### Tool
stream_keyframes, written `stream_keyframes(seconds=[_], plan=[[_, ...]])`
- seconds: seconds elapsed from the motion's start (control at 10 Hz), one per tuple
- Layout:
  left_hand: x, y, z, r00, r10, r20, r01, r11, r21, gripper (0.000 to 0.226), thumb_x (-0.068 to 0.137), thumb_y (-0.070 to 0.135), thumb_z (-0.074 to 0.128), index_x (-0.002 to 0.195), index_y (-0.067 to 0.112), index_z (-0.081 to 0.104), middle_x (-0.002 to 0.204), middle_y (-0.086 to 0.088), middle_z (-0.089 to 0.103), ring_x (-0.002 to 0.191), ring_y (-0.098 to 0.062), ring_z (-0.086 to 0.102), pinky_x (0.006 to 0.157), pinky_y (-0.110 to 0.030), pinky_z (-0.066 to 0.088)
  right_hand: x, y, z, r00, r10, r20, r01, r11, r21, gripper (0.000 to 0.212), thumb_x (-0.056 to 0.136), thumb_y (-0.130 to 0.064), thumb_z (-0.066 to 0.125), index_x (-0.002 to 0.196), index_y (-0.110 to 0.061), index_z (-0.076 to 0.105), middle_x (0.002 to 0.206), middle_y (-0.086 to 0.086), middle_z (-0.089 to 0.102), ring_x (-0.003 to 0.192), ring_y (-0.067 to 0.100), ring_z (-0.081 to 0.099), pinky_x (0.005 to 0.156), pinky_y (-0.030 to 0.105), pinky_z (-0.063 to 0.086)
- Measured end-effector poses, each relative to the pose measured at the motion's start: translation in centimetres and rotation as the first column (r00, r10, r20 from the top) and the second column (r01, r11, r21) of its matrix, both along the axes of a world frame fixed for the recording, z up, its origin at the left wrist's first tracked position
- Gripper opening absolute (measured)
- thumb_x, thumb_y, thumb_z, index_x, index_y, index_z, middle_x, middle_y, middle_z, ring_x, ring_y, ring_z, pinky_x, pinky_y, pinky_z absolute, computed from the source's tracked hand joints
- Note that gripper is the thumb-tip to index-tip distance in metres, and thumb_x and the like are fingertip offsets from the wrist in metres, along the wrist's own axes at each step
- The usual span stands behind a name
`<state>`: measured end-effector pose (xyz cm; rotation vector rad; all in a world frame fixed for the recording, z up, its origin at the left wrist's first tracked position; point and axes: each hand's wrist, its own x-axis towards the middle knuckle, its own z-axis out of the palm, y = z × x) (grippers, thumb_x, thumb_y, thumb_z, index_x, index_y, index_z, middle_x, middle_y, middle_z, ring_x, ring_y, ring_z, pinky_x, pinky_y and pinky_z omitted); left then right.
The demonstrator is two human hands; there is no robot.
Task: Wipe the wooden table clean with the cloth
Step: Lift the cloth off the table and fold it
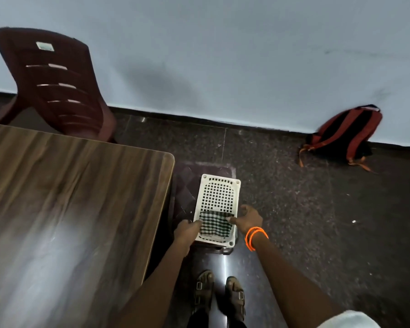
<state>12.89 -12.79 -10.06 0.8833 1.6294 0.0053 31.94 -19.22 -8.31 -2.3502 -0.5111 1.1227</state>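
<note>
Left of both hands is the big wooden bench [76, 197], which looks untouched so far, so I'd say this is the very first step: fetching the cloth. Nothing's being wiped yet.

The checked cloth [215, 222] lies on a white perforated basket [217, 192], which sits upside down on a dark stool beside the bench's corner, right under the hands. The left hand [187, 229] has its fingers curled onto the cloth's left edge, pinching it. The right hand [247, 218] touches the right edge with one finger or the thumb; the rest of its fingers look loose and spread, so I wouldn't call that a real grip.

Next move, I reckon: lift the cloth off and swing it left and up onto the bench top.

Other stuff: a maroon plastic chair [57, 86] beyond the bench's far edge, and a red and black backpack [346, 136] well off to the right against the wall. Neither gets in the way. The bench corner is the only thing near the path.
</note>
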Motion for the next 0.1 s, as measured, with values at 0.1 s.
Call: stream_keyframes(seconds=[0.1], plan=[[-0.52,0.5,-0.46,0.989,-0.121,-0.089,0.128,0.989,0.075,0.042,0.093,0.046,0.062,0.115,0.01,0.07,0.118,-0.012,0.07,0.11,-0.031,0.063,0.098,-0.039,0.051,-0.14,0.41,-0.73,0.998,0.065,0.003,-0.064,0.997,-0.05,0.051,0.077,-0.024,0.086,0.121,-0.009,0.067,0.123,0.01,0.071,0.115,0.028,0.065,0.093,0.029,0.045]])
